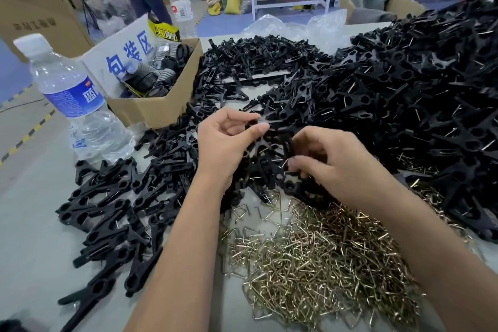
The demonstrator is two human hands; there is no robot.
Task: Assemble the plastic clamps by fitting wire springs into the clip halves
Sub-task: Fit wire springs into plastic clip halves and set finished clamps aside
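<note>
My left hand (226, 143) pinching a black clip half (265, 140) mid-frame, my right hand (331, 162) gripping its other end, wire springs (323, 256) heaped lower right

Bare table (29, 224) lies open at near left, bounded by the water bottle (72, 100) and cardboard box (151, 108) beyond, black clip halves (404, 105) heaped right, wire springs (318, 256) piled near.

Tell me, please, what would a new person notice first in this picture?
First the huge heap of black plastic clip halves, which covers the far and right side of the table. Next the shiny pile of bent metal wire springs near the front, between the forearms. In the middle, the left hand and the right hand each hold black clip parts above the pile.
</note>
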